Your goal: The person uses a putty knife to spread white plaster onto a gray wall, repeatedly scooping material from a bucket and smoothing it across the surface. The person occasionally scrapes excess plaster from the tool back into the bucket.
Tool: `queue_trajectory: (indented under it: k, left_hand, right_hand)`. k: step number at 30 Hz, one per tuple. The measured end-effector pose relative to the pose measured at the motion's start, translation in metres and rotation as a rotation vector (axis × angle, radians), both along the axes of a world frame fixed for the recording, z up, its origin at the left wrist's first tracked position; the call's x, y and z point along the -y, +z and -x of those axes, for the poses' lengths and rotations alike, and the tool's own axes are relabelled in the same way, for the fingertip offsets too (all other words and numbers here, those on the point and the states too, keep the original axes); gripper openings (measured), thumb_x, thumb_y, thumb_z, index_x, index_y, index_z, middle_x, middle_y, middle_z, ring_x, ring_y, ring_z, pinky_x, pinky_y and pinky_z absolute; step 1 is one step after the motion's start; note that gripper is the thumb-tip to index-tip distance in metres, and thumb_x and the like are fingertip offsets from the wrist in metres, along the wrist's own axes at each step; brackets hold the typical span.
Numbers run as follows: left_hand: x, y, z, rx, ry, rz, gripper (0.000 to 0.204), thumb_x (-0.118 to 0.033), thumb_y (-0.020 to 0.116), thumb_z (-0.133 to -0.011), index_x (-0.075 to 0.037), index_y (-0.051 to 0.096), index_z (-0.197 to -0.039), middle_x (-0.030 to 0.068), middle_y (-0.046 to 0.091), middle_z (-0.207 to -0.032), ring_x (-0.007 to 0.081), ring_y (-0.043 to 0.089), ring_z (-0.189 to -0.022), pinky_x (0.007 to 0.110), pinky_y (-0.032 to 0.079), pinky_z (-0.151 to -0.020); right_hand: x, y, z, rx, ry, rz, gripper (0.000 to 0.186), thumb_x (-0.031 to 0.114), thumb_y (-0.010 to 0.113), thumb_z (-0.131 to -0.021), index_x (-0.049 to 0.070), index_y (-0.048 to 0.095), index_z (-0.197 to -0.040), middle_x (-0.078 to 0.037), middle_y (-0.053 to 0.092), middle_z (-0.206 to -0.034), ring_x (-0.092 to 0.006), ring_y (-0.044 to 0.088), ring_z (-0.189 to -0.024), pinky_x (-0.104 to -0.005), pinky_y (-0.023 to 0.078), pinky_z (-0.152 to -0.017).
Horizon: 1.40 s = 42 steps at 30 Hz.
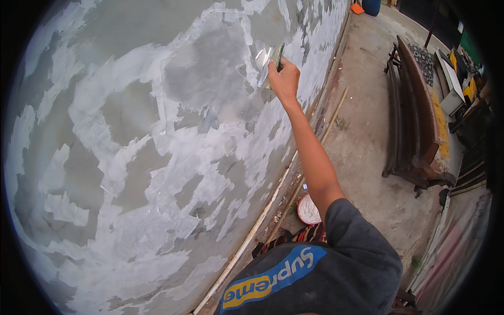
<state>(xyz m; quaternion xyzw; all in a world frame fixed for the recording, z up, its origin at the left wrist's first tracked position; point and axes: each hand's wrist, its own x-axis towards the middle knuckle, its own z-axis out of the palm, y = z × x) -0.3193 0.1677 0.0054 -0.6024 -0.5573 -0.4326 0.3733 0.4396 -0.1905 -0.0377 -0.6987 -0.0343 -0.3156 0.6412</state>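
Out at the end of my stretched arm, my right hand (pixel 285 80) is closed round a wide putty knife (pixel 276 55). Its shiny metal blade lies at or very close to the wall (pixel 205 68). The grey wall carries irregular streaks of white putty, with bare grey patches between them. Just beside the hand are a large smooth grey patch and white smears. My left hand is out of the picture. Below my forearm, a round red-rimmed bucket (pixel 310 209) of white paste stands on the ground, partly covered by my arm and sleeve.
A pale pipe (pixel 252 229) runs along the wall's foot, with a long thin stick (pixel 334 113) near it. On the concrete floor at the right stands a dark wooden bench (pixel 415 115). Behind it are a white box-like piece (pixel 449 84) and piled household items. A blue barrel (pixel 371 6) stands far off.
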Motion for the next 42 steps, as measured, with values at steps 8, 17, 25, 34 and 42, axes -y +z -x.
queue_trajectory:
  k: [8, 17, 25, 34, 42]
  left_hand:
    - [0.005, -0.004, -0.024, -0.005, -0.003, -0.062, 0.039, -0.021, 0.034, -0.101, -0.011, 0.054, -0.132, 0.0175, 0.050, -0.137, 0.0425, 0.044, -0.127, 0.055, 0.035, -0.104]
    - [0.043, 0.008, -0.079, 0.102, 0.041, -0.120, 0.034, -0.017, 0.037, -0.101, -0.015, 0.057, -0.129, 0.0211, 0.052, -0.133, 0.0440, 0.049, -0.121, 0.056, 0.042, -0.094]
    - [0.034, 0.009, -0.067, 0.081, 0.011, -0.099, 0.035, -0.021, 0.038, -0.101, -0.012, 0.056, -0.129, 0.0213, 0.053, -0.132, 0.0436, 0.051, -0.119, 0.055, 0.042, -0.095]
    - [0.004, -0.004, -0.038, -0.013, 0.055, -0.120, 0.038, -0.020, 0.040, -0.098, -0.011, 0.053, -0.133, 0.0201, 0.051, -0.136, 0.0450, 0.049, -0.121, 0.055, 0.042, -0.095]
    - [0.061, 0.006, -0.054, 0.012, 0.083, -0.127, 0.040, -0.021, 0.039, -0.099, -0.014, 0.048, -0.136, 0.0225, 0.049, -0.136, 0.0435, 0.050, -0.119, 0.056, 0.045, -0.088]
  right_hand:
    - [0.004, 0.053, 0.002, 0.115, 0.066, 0.040, 0.020, 0.015, 0.060, -0.084, -0.002, 0.067, -0.089, -0.015, 0.063, -0.063, -0.0250, 0.057, -0.054, -0.0357, 0.045, -0.059]
    - [0.025, 0.000, -0.003, 0.117, -0.110, 0.127, 0.028, 0.008, 0.057, -0.089, -0.002, 0.065, -0.114, -0.019, 0.068, -0.086, -0.0257, 0.063, -0.071, -0.0342, 0.049, -0.066]
    - [-0.034, -0.029, 0.021, 0.378, 0.027, 0.276, 0.037, -0.001, 0.059, -0.085, -0.003, 0.061, -0.122, -0.026, 0.058, -0.123, -0.0358, 0.057, -0.115, -0.0342, 0.051, -0.088]
    - [0.055, -0.041, -0.004, 0.099, 0.495, -0.230, 0.030, 0.013, 0.064, -0.091, 0.000, 0.063, -0.118, -0.006, 0.070, -0.099, -0.0140, 0.063, -0.083, -0.0269, 0.048, -0.074]
    - [0.065, -0.025, -0.076, -0.035, 0.865, -0.139, 0.041, 0.024, 0.071, -0.088, 0.000, 0.063, -0.119, -0.005, 0.068, -0.104, -0.0105, 0.058, -0.095, -0.0280, 0.044, -0.088]
